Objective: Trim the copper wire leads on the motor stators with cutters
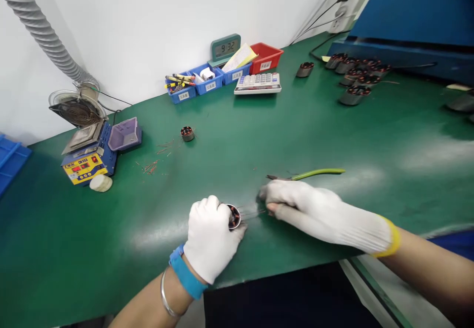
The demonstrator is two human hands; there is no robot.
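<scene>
1. Wires [250, 215], in the head view, ran rightward from the coil ring [234, 217] toward the right hand [299, 202]; the left hand [211, 236] was nearer, its grip wrapped round the ring above the tabletop [159, 264].
2. Right hand's fingers were bent; blur hid whether they pinched wire.
3. Ring showed a pale rim, dark inside, with copper-orange windings.

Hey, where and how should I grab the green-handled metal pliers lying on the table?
I'd probably grip the long green handle near its right end, from above and the right: that end lies clear of the white-gloved right hand, while the dark metal tip points left.
</scene>
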